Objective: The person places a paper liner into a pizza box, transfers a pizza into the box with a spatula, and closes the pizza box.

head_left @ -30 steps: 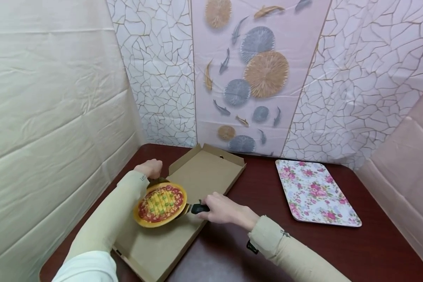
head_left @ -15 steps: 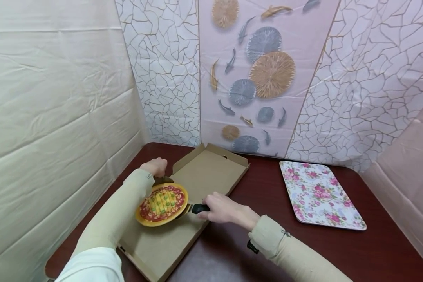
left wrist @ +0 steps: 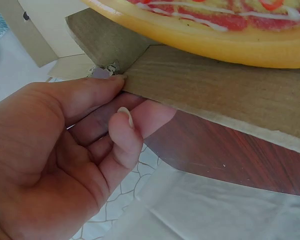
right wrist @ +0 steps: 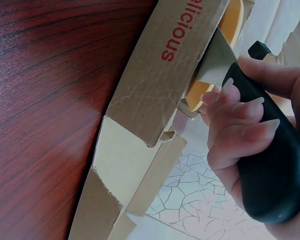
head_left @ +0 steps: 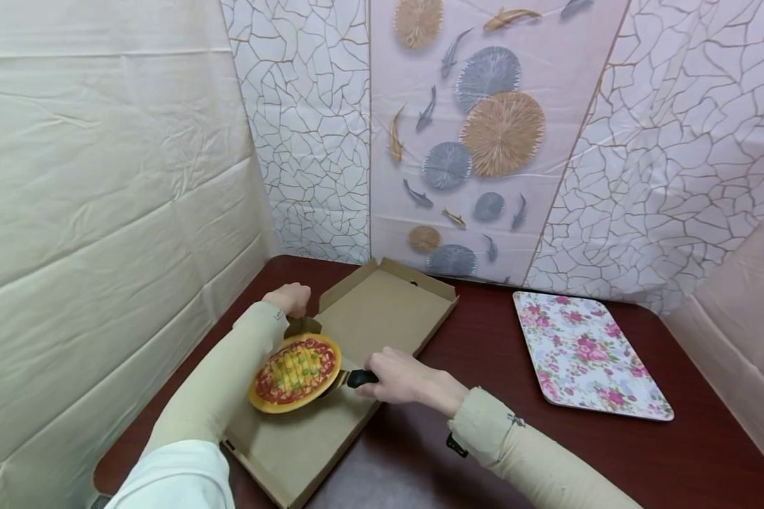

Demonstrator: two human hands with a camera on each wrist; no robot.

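A round pizza [head_left: 296, 371] with yellow and red topping sits tilted on a spatula over the near half of an open cardboard pizza box [head_left: 382, 307]. My right hand [head_left: 400, 382] grips the spatula's black handle [right wrist: 272, 165], fingers wrapped round it. The metal blade [right wrist: 217, 62] runs under the pizza, its far part hidden. At the box's left side, my left hand [head_left: 291, 300] pinches the cardboard edge by a corner. In the left wrist view, the thumb lies on top of the cardboard [left wrist: 205, 82] and the fingers are below, just under the pizza's rim.
On the right of the dark red table [head_left: 471, 360] lies a flat rectangular board with pink flowers [head_left: 588, 353]. Patterned cloth walls close in the back and sides. The raised lid [head_left: 414, 283] of the box points towards the back wall.
The whole view has turned slightly left, so the box and floral board appear further right. Both hands keep their holds. Against the box, the pizza and spatula have shifted a little left.
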